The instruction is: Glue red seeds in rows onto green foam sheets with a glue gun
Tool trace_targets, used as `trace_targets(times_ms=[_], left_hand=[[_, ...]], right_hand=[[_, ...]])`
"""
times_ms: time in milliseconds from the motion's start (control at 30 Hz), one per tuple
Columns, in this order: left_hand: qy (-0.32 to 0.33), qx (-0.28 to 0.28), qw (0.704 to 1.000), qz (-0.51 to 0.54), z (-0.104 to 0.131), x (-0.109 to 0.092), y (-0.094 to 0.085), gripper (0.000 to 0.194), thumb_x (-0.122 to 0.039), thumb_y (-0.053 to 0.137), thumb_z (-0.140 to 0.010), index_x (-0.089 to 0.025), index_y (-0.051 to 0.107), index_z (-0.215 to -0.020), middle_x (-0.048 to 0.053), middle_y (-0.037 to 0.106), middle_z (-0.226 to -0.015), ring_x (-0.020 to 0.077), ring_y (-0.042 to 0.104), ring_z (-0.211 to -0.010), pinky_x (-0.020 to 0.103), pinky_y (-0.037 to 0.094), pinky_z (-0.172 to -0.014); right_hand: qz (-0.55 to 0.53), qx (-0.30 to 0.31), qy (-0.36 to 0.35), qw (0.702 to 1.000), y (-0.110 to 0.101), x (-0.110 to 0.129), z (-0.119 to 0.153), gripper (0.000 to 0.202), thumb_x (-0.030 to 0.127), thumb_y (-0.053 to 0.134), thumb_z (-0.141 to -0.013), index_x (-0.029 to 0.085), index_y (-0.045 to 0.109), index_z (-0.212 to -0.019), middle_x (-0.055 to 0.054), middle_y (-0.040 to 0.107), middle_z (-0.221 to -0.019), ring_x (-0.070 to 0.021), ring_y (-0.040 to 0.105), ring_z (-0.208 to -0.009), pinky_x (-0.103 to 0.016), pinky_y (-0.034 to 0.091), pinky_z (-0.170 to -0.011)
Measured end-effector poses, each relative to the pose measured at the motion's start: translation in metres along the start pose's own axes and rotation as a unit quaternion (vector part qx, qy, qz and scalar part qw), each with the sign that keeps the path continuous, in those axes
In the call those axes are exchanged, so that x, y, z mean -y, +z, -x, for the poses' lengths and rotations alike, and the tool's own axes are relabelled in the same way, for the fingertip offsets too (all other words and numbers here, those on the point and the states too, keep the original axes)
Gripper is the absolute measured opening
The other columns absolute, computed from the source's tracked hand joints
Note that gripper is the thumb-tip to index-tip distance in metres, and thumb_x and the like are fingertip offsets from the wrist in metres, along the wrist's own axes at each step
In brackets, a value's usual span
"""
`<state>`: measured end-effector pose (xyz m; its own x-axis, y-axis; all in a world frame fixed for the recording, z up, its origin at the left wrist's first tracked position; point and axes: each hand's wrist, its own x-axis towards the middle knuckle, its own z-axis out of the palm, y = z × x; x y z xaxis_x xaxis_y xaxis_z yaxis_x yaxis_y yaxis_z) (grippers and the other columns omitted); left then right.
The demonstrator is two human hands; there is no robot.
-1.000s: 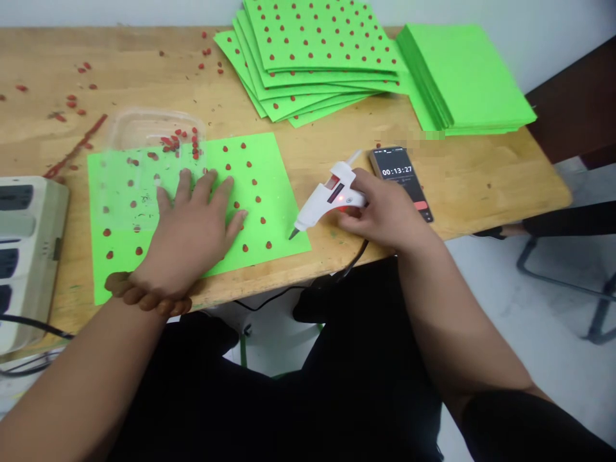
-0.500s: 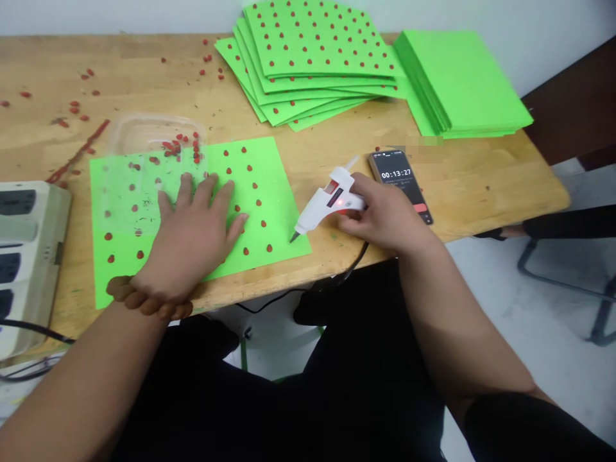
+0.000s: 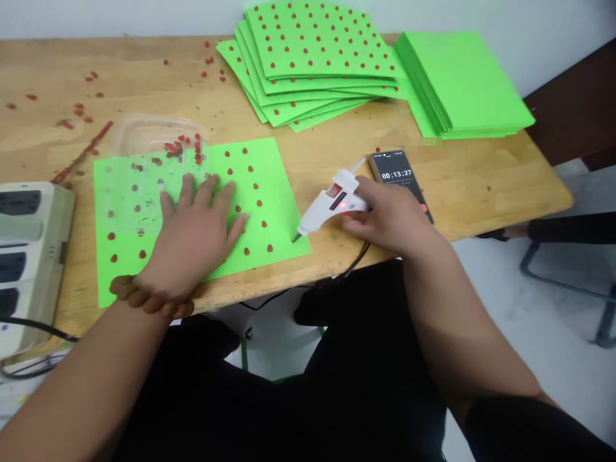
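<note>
A green sheet [image 3: 283,192] with rows of small red pieces lies near the table's front edge. My left hand [image 3: 195,231] rests spread on it, fingers apart, beside a clear plastic tray [image 3: 158,125] that overlaps the sheet's upper left and has red pieces in it. In my right hand [image 3: 387,215] is a white glue gun [image 3: 332,202], held by the handle. Its dark nozzle points down at the sheet's right edge, close to the surface. Whether the tip touches cannot be made out.
Dotted green sheets [image 3: 317,45] are stacked at the back, plain green sheets [image 3: 471,83] to their right. A phone [image 3: 397,170] lies beside my right hand. At left are a power strip [image 3: 38,269], a red stick [image 3: 84,151] and loose red pieces. The gun's cord [image 3: 356,260] crosses the front edge.
The glue gun and my right hand have shifted very slightly to the right. My left hand still lies flat on the sheet; the camera view has moved a little.
</note>
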<state>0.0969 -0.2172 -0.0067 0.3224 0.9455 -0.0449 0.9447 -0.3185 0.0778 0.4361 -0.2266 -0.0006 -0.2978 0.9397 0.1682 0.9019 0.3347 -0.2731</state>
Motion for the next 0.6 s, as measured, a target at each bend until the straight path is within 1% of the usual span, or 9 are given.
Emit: trace_targets(times_ms=[133,233,300,367,433,467,533,600], left_hand=[[0.003,-0.006,1.000,-0.003,0.000,0.001,0.002,0.069,-0.051,0.031,-0.118,-0.019,0.040,-0.179,0.018,0.036,-0.184,0.0486,0.022,-0.173,0.080,0.018,-0.137],[0.004,-0.006,1.000,-0.003,-0.001,0.001,0.001,0.069,-0.051,0.031,-0.118,-0.019,0.040,-0.178,0.018,0.035,-0.184,0.0490,0.023,-0.173,0.080,0.016,-0.137],[0.002,0.000,1.000,-0.006,-0.001,0.001,0.000,0.069,-0.051,0.031,-0.118,-0.018,0.040,-0.178,0.019,0.035,-0.184,0.0491,0.023,-0.173,0.080,0.016,-0.137],[0.001,0.006,1.000,-0.009,-0.002,0.000,-0.001,0.070,-0.050,0.031,-0.118,-0.017,0.041,-0.178,0.019,0.035,-0.184,0.0495,0.023,-0.173,0.080,0.017,-0.137],[0.002,0.007,1.000,-0.012,-0.002,0.001,-0.001,0.070,-0.051,0.031,-0.118,-0.016,0.041,-0.177,0.019,0.035,-0.184,0.0500,0.023,-0.173,0.080,0.018,-0.136],[0.003,0.006,1.000,-0.012,-0.002,0.001,-0.002,0.070,-0.051,0.031,-0.118,-0.016,0.042,-0.177,0.019,0.035,-0.184,0.0502,0.023,-0.172,0.081,0.019,-0.136],[0.003,0.005,1.000,-0.012,-0.002,0.003,-0.002,0.069,-0.051,0.031,-0.118,-0.017,0.042,-0.177,0.019,0.035,-0.184,0.0506,0.024,-0.172,0.081,0.020,-0.136],[0.002,0.007,1.000,-0.011,0.000,0.005,-0.003,0.069,-0.051,0.032,-0.118,-0.018,0.043,-0.177,0.018,0.036,-0.184,0.0510,0.025,-0.172,0.082,0.021,-0.135]], right_hand=[[0.007,-0.017,-0.010,1.000,-0.001,-0.004,0.002,0.042,0.025,0.069,-0.082,0.028,0.079,-0.122,-0.003,0.082,-0.095,-0.0268,0.073,-0.075,-0.038,0.048,-0.067],[-0.064,-0.027,-0.020,0.997,-0.001,-0.010,0.002,0.044,0.027,0.070,-0.085,0.028,0.078,-0.129,-0.003,0.084,-0.108,-0.0272,0.077,-0.084,-0.039,0.054,-0.072],[-0.127,-0.040,-0.013,0.991,-0.002,-0.012,0.001,0.047,0.038,0.076,-0.089,0.026,0.076,-0.134,-0.006,0.083,-0.118,-0.0292,0.078,-0.095,-0.042,0.058,-0.081],[-0.178,-0.061,0.010,0.982,-0.003,-0.011,-0.001,0.055,0.055,0.083,-0.088,0.022,0.075,-0.132,-0.009,0.081,-0.124,-0.0326,0.077,-0.106,-0.047,0.061,-0.090],[-0.211,-0.078,0.047,0.973,-0.002,-0.008,-0.006,0.061,0.068,0.085,-0.084,0.022,0.074,-0.123,-0.010,0.080,-0.118,-0.0337,0.075,-0.106,-0.050,0.062,-0.092],[-0.223,-0.085,0.069,0.969,0.000,-0.005,-0.008,0.060,0.071,0.084,-0.085,0.023,0.073,-0.119,-0.009,0.079,-0.113,-0.0328,0.074,-0.102,-0.049,0.062,-0.090],[-0.240,-0.094,0.110,0.960,0.005,0.000,-0.014,0.050,0.068,0.079,-0.091,0.026,0.071,-0.117,-0.007,0.077,-0.104,-0.0299,0.072,-0.092,-0.046,0.062,-0.083],[-0.253,-0.095,0.134,0.953,0.012,0.005,-0.020,0.039,0.060,0.073,-0.098,0.026,0.069,-0.117,-0.005,0.076,-0.100,-0.0275,0.071,-0.087,-0.043,0.061,-0.079]])
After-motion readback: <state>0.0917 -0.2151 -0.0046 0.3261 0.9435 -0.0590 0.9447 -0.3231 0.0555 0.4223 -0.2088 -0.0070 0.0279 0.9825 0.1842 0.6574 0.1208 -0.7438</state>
